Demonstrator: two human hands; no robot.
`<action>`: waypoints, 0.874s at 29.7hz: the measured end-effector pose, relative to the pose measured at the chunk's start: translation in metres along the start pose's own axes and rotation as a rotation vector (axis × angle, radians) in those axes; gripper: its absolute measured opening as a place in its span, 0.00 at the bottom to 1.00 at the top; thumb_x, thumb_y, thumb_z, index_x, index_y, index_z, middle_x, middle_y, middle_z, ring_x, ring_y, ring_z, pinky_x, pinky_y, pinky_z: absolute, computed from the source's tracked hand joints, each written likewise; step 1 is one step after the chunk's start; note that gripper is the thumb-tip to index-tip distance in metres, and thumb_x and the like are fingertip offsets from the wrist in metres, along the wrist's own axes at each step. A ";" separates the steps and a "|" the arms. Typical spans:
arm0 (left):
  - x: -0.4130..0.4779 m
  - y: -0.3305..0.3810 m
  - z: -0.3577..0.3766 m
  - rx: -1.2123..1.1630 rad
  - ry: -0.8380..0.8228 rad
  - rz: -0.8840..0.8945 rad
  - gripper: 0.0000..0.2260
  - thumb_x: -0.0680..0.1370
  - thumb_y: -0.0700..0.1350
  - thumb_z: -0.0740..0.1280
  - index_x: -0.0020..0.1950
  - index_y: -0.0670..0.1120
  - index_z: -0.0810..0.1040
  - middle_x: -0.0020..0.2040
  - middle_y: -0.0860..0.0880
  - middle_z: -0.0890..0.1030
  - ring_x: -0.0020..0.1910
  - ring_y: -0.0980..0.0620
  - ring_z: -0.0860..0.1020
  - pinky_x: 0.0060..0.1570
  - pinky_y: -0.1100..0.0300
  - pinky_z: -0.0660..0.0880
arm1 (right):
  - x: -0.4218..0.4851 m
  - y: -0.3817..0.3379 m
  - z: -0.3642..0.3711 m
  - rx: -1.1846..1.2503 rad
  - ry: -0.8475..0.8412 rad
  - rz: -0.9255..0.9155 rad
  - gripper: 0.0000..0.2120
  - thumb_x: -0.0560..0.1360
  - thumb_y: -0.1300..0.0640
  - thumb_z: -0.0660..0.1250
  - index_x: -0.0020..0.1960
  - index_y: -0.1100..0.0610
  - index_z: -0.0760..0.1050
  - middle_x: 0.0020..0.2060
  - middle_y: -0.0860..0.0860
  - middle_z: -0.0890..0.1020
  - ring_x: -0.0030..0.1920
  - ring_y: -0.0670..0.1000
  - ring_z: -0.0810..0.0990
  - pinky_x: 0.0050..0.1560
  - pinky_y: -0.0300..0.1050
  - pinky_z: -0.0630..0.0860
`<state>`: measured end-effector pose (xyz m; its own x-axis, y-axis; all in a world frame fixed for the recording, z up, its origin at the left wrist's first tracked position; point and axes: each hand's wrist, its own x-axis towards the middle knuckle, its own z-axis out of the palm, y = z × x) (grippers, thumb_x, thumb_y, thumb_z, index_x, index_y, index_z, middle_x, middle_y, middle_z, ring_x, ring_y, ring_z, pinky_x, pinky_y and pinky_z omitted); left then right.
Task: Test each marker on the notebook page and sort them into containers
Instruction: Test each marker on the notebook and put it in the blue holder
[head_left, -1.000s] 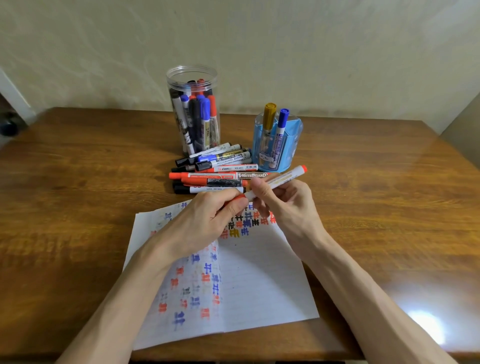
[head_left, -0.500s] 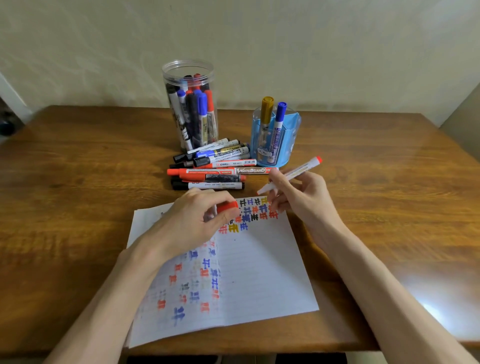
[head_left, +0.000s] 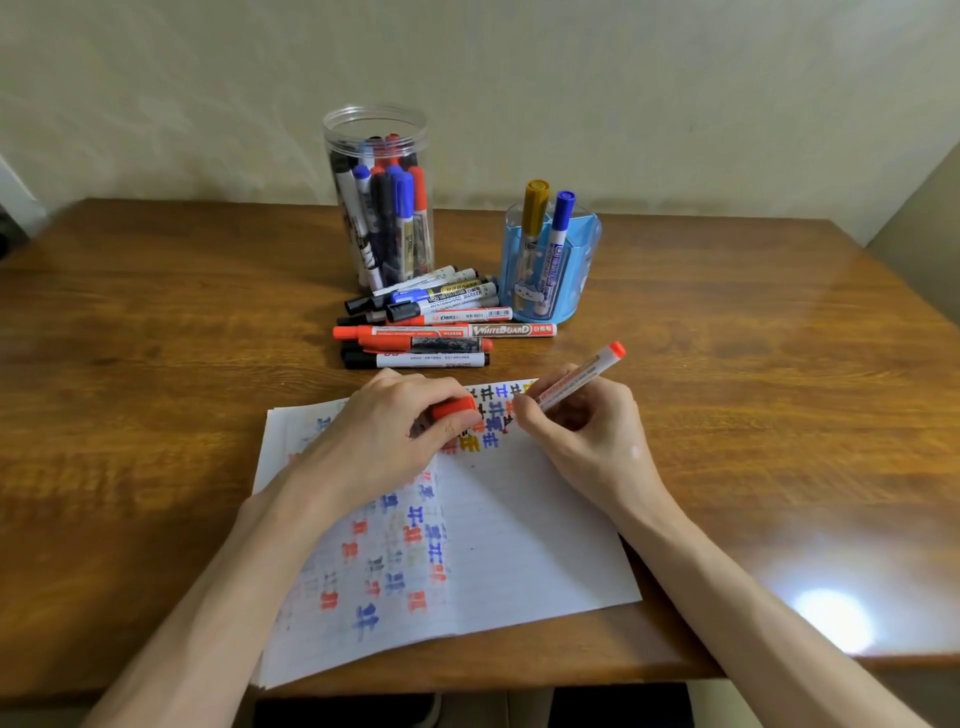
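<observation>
Head view: my right hand (head_left: 587, 436) grips the red marker (head_left: 576, 379), tip on the page (head_left: 519, 519); just beside, my left hand (head_left: 384, 431) pinches the cap (head_left: 454, 408).

Cap (head_left: 453, 408) partly inside left hand (head_left: 389, 436).

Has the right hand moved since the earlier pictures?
Yes. Against the notebook page, the right hand drew the red marker off the top edge toward the person; its tip now points at the written marks.

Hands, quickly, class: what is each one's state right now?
Left hand: grips the red plastic marker cap.
Right hand: holds the white red-ended marker, uncapped.
</observation>
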<state>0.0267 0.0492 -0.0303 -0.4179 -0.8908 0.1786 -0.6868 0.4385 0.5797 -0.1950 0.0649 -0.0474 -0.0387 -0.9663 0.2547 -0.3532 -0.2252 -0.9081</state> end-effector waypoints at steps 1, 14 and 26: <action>0.000 0.001 0.000 0.005 -0.004 -0.005 0.18 0.76 0.65 0.59 0.54 0.57 0.81 0.46 0.60 0.81 0.50 0.61 0.72 0.49 0.71 0.65 | 0.000 0.001 0.000 -0.010 -0.004 -0.003 0.07 0.76 0.60 0.75 0.41 0.53 0.82 0.33 0.47 0.84 0.34 0.47 0.82 0.39 0.57 0.81; -0.002 0.004 -0.002 0.017 -0.013 -0.018 0.21 0.76 0.66 0.57 0.54 0.56 0.81 0.46 0.59 0.81 0.50 0.61 0.72 0.49 0.73 0.64 | -0.001 0.002 -0.001 -0.096 -0.014 -0.036 0.08 0.76 0.58 0.75 0.39 0.52 0.80 0.30 0.43 0.81 0.30 0.45 0.78 0.33 0.52 0.78; -0.001 0.000 -0.001 0.046 -0.031 -0.035 0.20 0.76 0.68 0.56 0.56 0.59 0.80 0.48 0.60 0.81 0.51 0.58 0.73 0.49 0.69 0.65 | -0.001 0.000 -0.001 -0.048 -0.060 -0.060 0.09 0.77 0.59 0.74 0.39 0.53 0.79 0.30 0.42 0.80 0.30 0.44 0.78 0.32 0.45 0.76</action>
<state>0.0283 0.0503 -0.0298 -0.4113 -0.9017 0.1337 -0.7273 0.4130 0.5482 -0.1961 0.0662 -0.0470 0.0397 -0.9573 0.2862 -0.3979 -0.2779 -0.8743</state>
